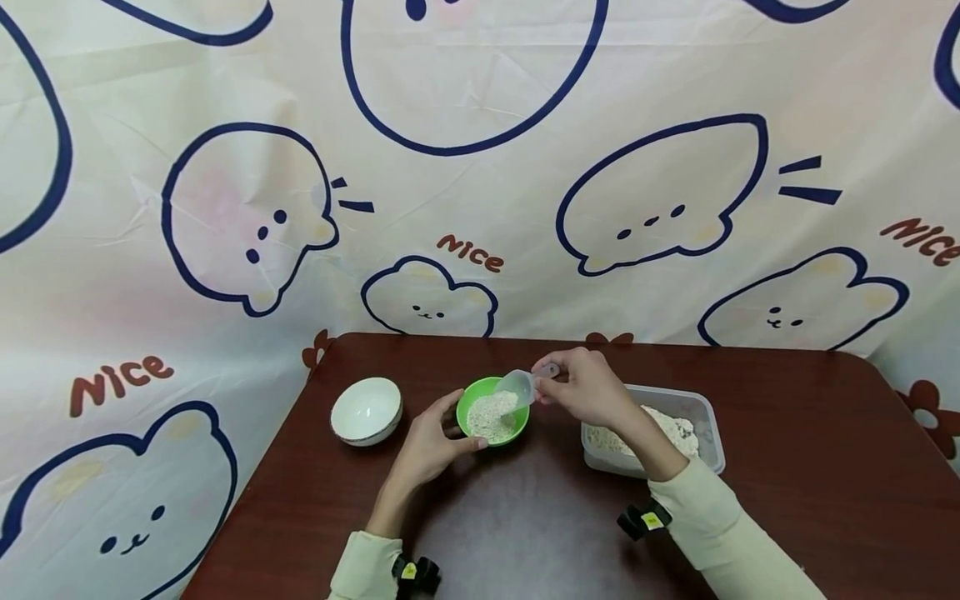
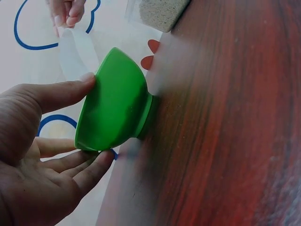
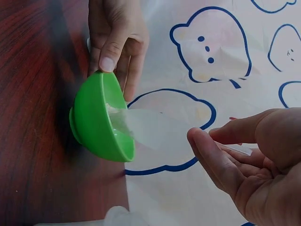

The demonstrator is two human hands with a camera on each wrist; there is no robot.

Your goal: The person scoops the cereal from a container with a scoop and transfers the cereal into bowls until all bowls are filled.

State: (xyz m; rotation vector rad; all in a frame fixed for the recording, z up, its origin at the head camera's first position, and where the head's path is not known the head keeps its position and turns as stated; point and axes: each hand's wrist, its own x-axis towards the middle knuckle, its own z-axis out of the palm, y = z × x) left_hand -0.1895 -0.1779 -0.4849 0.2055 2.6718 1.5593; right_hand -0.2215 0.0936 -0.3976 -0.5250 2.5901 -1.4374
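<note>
My left hand [image 1: 429, 447] grips a small green bowl [image 2: 113, 103], thumb on the near side and fingers around the far side. Pale, flaky grain like oats [image 1: 489, 418] lies in the bowl. My right hand [image 1: 592, 388] pinches the short handle of a translucent plastic scoop [image 3: 157, 128]. The scoop is tilted, with its mouth over the bowl's inside, at the grain. In the right wrist view, the bowl stands upright on its foot by the tabletop; whether it touches the wood is hard to tell.
To the left of the green bowl stands a white bowl [image 1: 367, 412]. A clear plastic container [image 1: 711, 421] holding more pale grain sits under my right forearm. All stand on a dark brown table [image 1: 525, 525]. Behind it hangs a printed cloth [image 1: 525, 208].
</note>
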